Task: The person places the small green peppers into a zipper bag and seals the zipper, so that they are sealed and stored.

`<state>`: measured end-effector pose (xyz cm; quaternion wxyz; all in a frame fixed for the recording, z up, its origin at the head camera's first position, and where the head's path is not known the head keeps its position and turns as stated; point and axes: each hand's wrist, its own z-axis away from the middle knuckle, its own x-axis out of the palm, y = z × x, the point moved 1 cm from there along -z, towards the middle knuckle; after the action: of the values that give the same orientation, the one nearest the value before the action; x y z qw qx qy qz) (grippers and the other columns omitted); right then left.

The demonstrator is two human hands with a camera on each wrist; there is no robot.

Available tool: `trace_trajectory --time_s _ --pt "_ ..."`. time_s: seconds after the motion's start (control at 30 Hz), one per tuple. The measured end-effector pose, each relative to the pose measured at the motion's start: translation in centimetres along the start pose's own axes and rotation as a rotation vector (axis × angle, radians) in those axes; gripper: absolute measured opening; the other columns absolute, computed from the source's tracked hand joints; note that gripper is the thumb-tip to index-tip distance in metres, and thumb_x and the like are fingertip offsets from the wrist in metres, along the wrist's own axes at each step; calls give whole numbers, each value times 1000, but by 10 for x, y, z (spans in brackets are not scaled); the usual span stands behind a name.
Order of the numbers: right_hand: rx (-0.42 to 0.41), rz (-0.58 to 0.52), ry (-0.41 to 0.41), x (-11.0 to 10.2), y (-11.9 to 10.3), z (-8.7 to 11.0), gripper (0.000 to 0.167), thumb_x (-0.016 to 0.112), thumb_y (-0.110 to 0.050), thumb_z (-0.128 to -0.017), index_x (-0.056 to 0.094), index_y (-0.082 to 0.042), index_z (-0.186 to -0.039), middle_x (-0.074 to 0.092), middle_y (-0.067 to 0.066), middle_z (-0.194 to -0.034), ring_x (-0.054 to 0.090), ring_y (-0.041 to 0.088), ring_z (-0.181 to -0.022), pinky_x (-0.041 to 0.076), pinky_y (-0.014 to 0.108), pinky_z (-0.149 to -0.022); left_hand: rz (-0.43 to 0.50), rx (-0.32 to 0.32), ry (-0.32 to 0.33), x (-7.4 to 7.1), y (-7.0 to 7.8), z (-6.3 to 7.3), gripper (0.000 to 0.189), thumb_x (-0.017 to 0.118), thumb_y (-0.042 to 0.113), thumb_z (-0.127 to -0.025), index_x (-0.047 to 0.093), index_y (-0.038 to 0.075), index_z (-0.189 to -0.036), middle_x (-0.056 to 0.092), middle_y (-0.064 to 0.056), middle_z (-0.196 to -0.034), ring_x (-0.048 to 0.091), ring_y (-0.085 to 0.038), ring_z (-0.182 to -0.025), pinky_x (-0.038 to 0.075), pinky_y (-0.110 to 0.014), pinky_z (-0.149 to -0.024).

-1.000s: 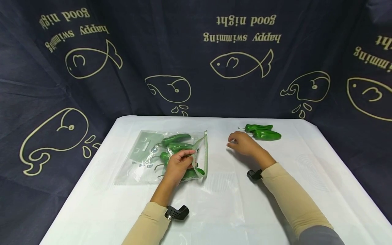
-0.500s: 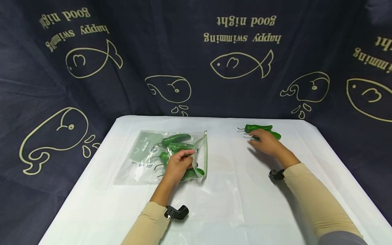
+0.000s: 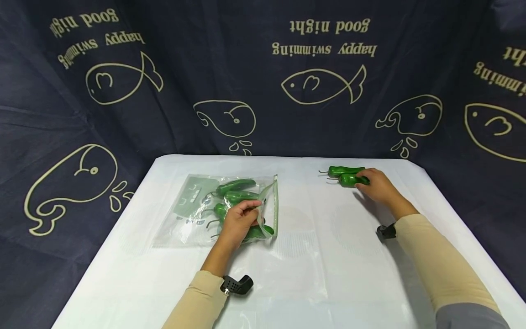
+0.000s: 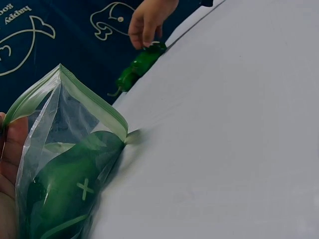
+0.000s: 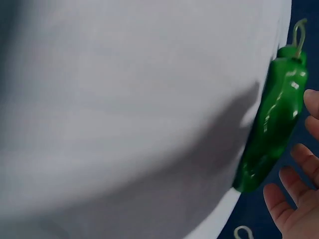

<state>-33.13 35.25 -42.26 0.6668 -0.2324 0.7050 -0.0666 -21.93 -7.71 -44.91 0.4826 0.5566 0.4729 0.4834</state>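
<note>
My left hand (image 3: 240,221) pinches the near lip of a clear zip bag (image 3: 168,233), holding its mouth apart. Several green peppers (image 3: 236,185) lie inside the bag, partly behind that hand. From the left wrist, the bag's green zip strip (image 4: 92,102) frames the opening above a pepper (image 4: 65,184). At the back right, my right hand (image 3: 377,184) is at the blunt end of the nearer of two loose green peppers (image 3: 349,180). In the right wrist view its fingers (image 5: 294,186) are spread alongside the pepper, with a gap showing. The other loose pepper (image 3: 345,170) lies just behind.
A white cloth covers the table (image 3: 296,283). Behind its far edge hangs a dark curtain (image 3: 263,137) printed with fish and whales. The two loose peppers lie close to that edge, stems pointing left.
My right hand has moved right and slightly back, from left of the loose peppers to the nearer one's blunt end. My left hand and the bag have stayed put.
</note>
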Motion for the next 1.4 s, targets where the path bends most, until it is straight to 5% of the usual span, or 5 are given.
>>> trace_trajectory --time_s 0.3,0.57,0.87,1.13,1.4 --pt "75 -34 -47 1 16 -1 48 63 -20 -97 52 9 -133 41 34 -139 37 51 -130 28 64 -108 -23 -1 -30 1 17 7 29 56 -6 -94 61 -15 -120 60 -4 -83 59 -14 -76 57 -26 -70" --pt "92 -57 -54 2 21 -4 47 63 -17 -96 51 9 -133 40 34 -140 36 50 -131 27 64 -109 -2 5 -5 0 1 1 28 59 -3 -94 64 -11 -120 59 -4 -81 58 -13 -75 57 -26 -69" --pt "84 -57 -58 6 22 -7 48 63 -14 -96 48 10 -135 37 36 -141 32 52 -133 25 64 -110 -7 7 -6 -1 0 0 27 59 -3 -94 64 -11 -120 59 -3 -83 57 -13 -75 56 -26 -68" --pt "78 -48 -69 6 20 -8 50 61 -11 -96 44 10 -138 34 38 -142 30 53 -133 24 65 -110 -16 0 -40 3 28 13 29 56 -5 -94 61 -16 -121 59 -4 -83 57 -14 -76 56 -25 -70" --pt "92 -38 -81 11 21 -11 49 57 -7 -97 42 8 -140 36 38 -143 32 53 -133 25 65 -110 -21 13 -44 3 29 14 29 56 -4 -95 61 -15 -121 59 -3 -81 57 -14 -75 56 -25 -70"
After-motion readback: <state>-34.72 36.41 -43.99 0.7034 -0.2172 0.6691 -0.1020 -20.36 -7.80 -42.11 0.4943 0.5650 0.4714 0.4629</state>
